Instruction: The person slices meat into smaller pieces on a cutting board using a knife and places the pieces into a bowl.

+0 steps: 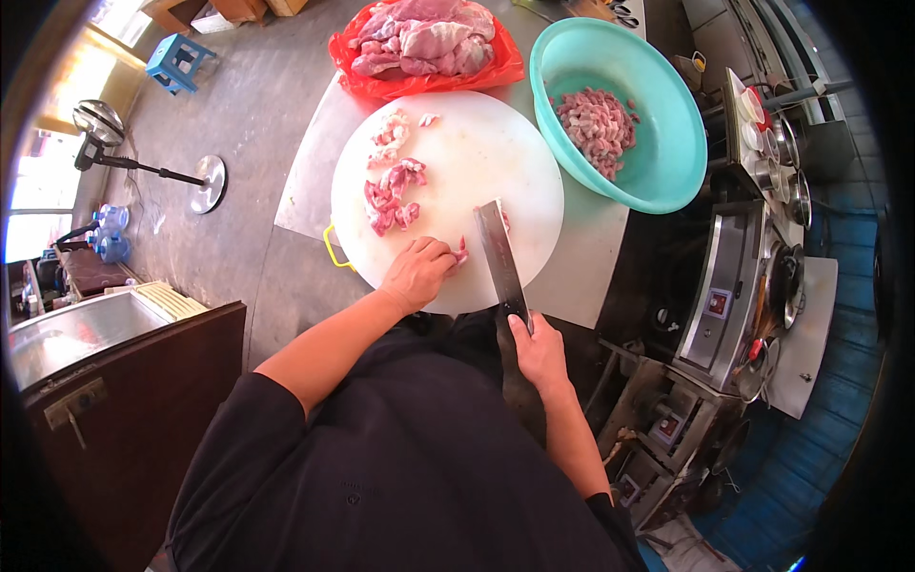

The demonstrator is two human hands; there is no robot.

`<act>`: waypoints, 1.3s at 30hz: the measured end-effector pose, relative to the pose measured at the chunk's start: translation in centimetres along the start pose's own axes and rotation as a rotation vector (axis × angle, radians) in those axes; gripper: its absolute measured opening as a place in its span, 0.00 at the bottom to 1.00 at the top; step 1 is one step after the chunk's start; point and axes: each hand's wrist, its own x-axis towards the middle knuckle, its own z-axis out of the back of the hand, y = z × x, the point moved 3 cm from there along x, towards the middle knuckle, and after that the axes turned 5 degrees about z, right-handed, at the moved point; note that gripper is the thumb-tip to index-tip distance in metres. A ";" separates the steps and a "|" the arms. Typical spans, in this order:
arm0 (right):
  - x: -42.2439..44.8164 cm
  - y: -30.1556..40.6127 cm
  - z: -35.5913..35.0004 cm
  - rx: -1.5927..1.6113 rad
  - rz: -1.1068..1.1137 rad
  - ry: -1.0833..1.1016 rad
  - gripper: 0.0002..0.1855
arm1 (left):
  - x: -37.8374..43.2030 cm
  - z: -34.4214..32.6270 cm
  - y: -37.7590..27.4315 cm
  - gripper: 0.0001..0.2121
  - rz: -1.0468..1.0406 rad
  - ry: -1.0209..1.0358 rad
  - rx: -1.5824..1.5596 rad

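On a round white cutting board [493,157], my left hand [420,268] pinches a small strip of raw meat [461,252] near the front edge. My right hand [540,350] grips the handle of a cleaver [502,257], whose blade points away from me over the board's right half. A bit of cut meat [506,222] shows partly behind the blade. Larger red meat pieces [392,196] lie at the board's left, with pale fatty trimmings [389,136] beyond them. A turquoise basin [665,107] at the back right holds diced meat [597,132].
Behind the board, a red plastic bag [429,87] holds large raw meat cuts [429,36]. The board rests on a table [307,193], and its yellow handle [334,250] sticks out left. A metal cooking unit [715,300] stands right; a pedestal fan [157,168] and blue stool [177,63] stand left.
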 end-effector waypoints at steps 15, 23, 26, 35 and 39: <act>0.2 1.3 0.1 -0.574 0.290 0.053 0.14 | -0.4 -0.8 -0.1 0.09 0.040 -0.008 0.189; -3.8 -3.5 4.4 -0.410 0.131 0.145 0.12 | -0.9 0.1 1.3 0.12 0.048 -0.065 -0.078; -3.6 0.3 3.2 -0.440 0.196 0.031 0.12 | -1.0 0.0 1.3 0.12 0.011 -0.068 -0.026; 0.3 3.1 -2.0 -0.521 0.260 0.061 0.13 | -0.4 -0.6 0.3 0.14 0.024 -0.083 0.027; -0.8 -0.3 -1.6 -0.475 0.290 0.069 0.14 | -0.3 0.2 0.5 0.14 0.027 -0.100 0.035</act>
